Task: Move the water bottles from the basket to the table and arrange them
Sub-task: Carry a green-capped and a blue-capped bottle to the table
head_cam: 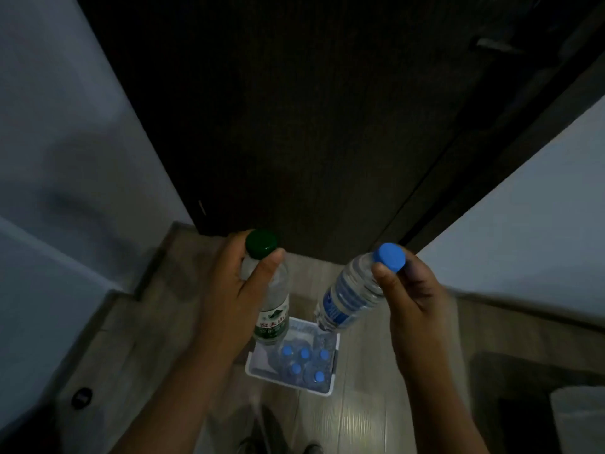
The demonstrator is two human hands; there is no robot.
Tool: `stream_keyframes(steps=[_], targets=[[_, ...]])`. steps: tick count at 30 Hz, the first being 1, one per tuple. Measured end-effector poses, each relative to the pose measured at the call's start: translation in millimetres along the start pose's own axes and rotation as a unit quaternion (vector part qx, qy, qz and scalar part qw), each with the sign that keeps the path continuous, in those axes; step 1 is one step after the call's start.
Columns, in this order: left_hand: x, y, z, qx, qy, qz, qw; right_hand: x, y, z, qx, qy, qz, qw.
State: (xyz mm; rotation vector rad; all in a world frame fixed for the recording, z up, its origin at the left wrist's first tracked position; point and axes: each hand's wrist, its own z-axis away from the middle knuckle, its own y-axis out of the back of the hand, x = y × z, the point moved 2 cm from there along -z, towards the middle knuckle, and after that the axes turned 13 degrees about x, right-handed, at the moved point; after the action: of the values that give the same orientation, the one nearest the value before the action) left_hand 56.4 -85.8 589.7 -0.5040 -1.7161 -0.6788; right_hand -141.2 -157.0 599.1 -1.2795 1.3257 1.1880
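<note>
I judge this to be the carry step. My left hand (235, 290) is wrapped round the neck of the green-capped bottle (271, 309), thumb across the front just below the cap. My right hand (409, 290) pinches the blue-capped bottle (350, 296) just under its cap, so the body hangs tilted away towards the left hand. Both bottles are up in the air, clear of the basket (252, 365), which sits on the floor (360, 414) below and between the two hands. I count five blue caps inside it (304, 363), so by my reckoning most of the job is ahead.

The next move calls for turning to find the desk, since I cannot see one anywhere. Beyond both hands there is only a dark door (294, 126). I would firm up the right hand's hold first, because a pinch at the neck lets a tilted bottle swing.

The light is poor. The pale surfaces outside each hand are too blurred to name. The dark shapes on the floor nearer me than the basket may be feet, but I cannot tell. The basket's bottles show caps only, and the fingers behind both necks are hidden.
</note>
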Motion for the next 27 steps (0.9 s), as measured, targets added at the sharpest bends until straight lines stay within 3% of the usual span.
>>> stream_keyframes(steps=[6, 13, 20, 27], targets=[[153, 45, -19, 0.027, -0.032, 0.033, 0.999, -155, -9, 2, 0.026, 0.065, -0.028, 0.997], [277, 87, -35, 0.022, -0.113, 0.056, 0.992, -285, -19, 8, 0.061, 0.154, -0.083, 0.983], [342, 121, -37, 0.024, -0.137, 0.145, 0.98, -360, -33, 20, 0.054, 0.214, -0.1, 0.97], [363, 138, -33, 0.02, -0.153, 0.145, 0.977, -386, -43, 28, 0.025, 0.247, -0.096, 0.964]])
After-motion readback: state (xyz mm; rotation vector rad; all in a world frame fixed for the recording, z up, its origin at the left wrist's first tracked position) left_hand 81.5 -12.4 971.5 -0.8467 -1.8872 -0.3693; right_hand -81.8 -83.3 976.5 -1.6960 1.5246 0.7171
